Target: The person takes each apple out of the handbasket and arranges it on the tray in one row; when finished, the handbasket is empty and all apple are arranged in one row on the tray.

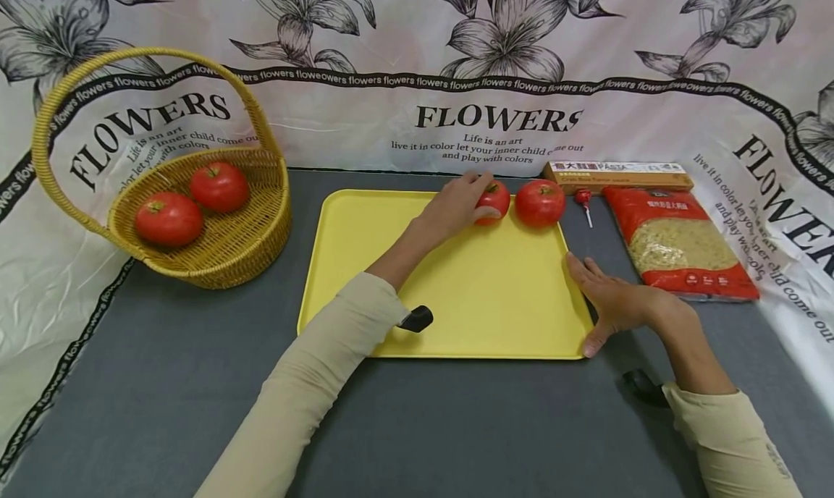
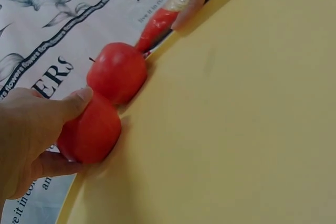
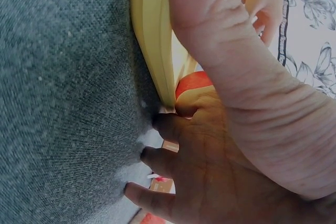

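Clamping fingers round a tomato (image 1: pixel 498 196), left hand (image 1: pixel 456 205) over yellow tray (image 1: pixel 495 288), right hand (image 1: pixel 612 302) touching its edge, fingers apart, gray table (image 1: pixel 195 382), floral cloth (image 1: pixel 352 121) printed "FLOWERS"

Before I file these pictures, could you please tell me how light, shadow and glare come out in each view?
Head view: fairly even light, glare spots on the packet, a dim shadow on the gray cloth beside the right forearm; left wrist view: duller, soft shadows on the yellow tray beside two tomatoes; right wrist view: the right hand shows shaded fingers, its thumb looming large.
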The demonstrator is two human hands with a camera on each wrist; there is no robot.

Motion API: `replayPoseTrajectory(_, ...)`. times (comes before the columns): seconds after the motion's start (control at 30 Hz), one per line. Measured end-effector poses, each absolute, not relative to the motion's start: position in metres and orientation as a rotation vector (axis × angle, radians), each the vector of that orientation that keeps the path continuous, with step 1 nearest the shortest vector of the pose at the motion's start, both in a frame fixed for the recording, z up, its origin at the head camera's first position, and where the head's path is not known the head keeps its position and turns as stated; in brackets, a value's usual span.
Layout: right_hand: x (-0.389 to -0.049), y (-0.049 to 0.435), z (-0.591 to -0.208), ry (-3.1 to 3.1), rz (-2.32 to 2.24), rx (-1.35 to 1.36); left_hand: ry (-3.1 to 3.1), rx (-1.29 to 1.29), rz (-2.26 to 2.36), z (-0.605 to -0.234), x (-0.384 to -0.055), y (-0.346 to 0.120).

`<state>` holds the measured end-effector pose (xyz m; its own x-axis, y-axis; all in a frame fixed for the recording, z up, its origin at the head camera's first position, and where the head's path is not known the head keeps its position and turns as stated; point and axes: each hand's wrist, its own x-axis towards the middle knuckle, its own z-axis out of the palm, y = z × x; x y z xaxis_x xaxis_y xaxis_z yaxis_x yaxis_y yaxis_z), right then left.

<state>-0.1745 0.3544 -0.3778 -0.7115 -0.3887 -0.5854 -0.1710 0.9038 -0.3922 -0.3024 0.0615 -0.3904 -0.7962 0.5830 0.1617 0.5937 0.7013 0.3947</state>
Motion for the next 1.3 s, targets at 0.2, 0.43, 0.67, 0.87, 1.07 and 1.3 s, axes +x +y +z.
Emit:
replayPoseTrajectory(0.2,-0.177,0.362,-0.387,2.39,-0.385,-0.354,-2.887,-0.986,-0.631,-0.387,-0.302,0.066)
replayPoseTrajectory(0.43,-0.18,0.378,-0.404,2.406,-0.407,-0.393,-2.914,-0.982,-0.53,-0.386,-0.299,0.073)
replayPoseTrajectory(0.67,-0.178,0.374,-0.399,2.395,-0.43,-0.398,-2.942,-0.932,-0.55,-0.385,-0.298,0.073)
replayPoseTrajectory(0.87,-0.176,0.365,-0.388,2.37,-0.451,-0.399,-2.954,-0.892,-0.544,-0.38,-0.296,0.067)
replayPoseTrajectory(1.07,-0.18,0.372,-0.4,2.396,-0.397,-0.386,-2.916,-0.94,-0.501,-0.364,-0.291,0.059)
replayPoseTrajectory(1.3,-0.187,0.384,-0.414,2.409,-0.385,-0.395,-2.88,-0.941,-0.423,-0.34,-0.278,0.037)
